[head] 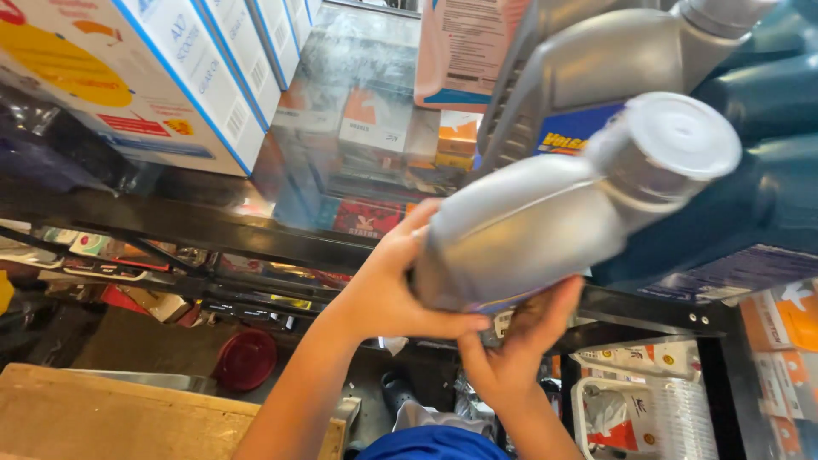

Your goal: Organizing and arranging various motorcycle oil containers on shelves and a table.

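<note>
A smooth silver-grey plastic bottle (pixel 528 230) with a moulded seam along its side and a wide, round, pale grey screw cap (pixel 682 136) lies tilted on its side in the air, cap toward the upper right, in front of a black metal shelf (pixel 256 234) with a glossy, reflecting top. The left hand (pixel 388 285) cups the bottle's base, its fingers (pixel 417 217) wrapped up over the end and the thumb pressed along the underside, so it is clasped on the bottle. The right hand (pixel 511 349) supports the bottle from below, fingers (pixel 554 302) curled up against its lower face, likewise gripping it. The bottle is capped, so what it holds cannot be told. Just behind it stands a second grey plastic jug (pixel 596 68) of the same angular shape with a blue label, and beside that, to the right, dark blue plastic jugs (pixel 767 196) crowd the shelf. At the upper left, white cardboard cartons (pixel 170 77) with blue edging and a yellow patch stand in a row on the shelf. Below the shelf lie a round dark red lid (pixel 245 358) and, at the lower left, a rough wooden board (pixel 102 417). At the lower right, packets in clear plastic wrap (pixel 630 409) sit under the shelf frame.
</note>
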